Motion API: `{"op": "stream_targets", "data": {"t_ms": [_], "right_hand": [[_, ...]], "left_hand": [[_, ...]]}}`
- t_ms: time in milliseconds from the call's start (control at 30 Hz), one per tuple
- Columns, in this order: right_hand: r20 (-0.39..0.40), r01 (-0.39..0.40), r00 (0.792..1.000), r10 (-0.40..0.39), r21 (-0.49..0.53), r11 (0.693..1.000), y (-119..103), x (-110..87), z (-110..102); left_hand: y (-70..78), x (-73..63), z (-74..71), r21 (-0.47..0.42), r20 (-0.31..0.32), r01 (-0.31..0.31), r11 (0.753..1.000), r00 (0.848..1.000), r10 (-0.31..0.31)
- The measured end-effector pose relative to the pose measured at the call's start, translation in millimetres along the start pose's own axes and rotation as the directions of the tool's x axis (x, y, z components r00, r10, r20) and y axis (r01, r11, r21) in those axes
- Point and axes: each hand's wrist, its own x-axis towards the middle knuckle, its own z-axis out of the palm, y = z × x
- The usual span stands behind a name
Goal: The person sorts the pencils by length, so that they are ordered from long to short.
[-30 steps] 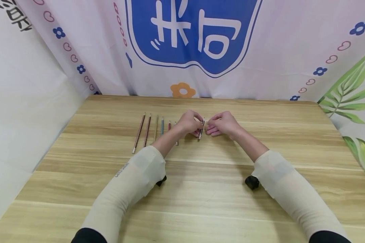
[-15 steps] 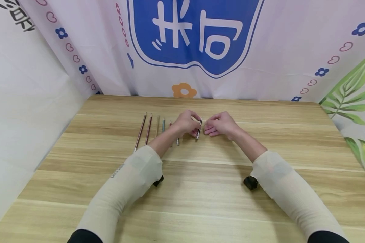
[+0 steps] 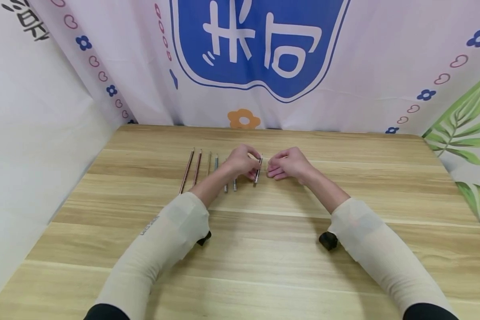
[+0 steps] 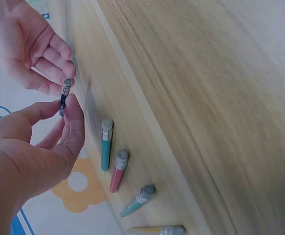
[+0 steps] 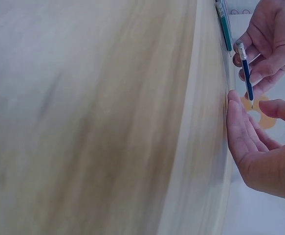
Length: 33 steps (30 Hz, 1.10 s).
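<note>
My left hand (image 3: 241,161) pinches a short dark blue pencil (image 5: 246,73) between thumb and fingers, its metal ferrule and eraser toward me. Just right of it, apart from the pencil, is my right hand (image 3: 291,163), its fingers relaxed and nothing between them. To the left lie several pencils in a row, partly hidden behind my left hand and forearm. In the left wrist view these include a green pencil (image 4: 105,147), a red pencil (image 4: 118,172), a teal pencil (image 4: 136,201) and a yellow pencil (image 4: 154,230). Two long reddish-brown pencils, one of them the outermost pencil (image 3: 186,171), lie farthest left.
The wooden table (image 3: 264,266) stretches beneath both arms. At its back edge hangs a printed cloth (image 3: 356,89) with a blue emblem. A white wall covering (image 3: 36,133) stands at the left.
My left hand has shifted slightly left with the dark blue pencil, toward the row. The right hand has followed a little to the left. The view has drifted slightly.
</note>
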Motion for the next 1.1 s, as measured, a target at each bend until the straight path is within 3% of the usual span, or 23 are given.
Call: {"op": "stream_targets", "data": {"t_ms": [1100], "right_hand": [[0.048, 0.006, 0.999, -0.009, 0.053, 0.999, -2.5, 2.9, 15.1]], "left_hand": [[-7.9, -14.7, -12.6, 0.019, -0.067, 0.044, 0.999, 0.997, -0.043]]}}
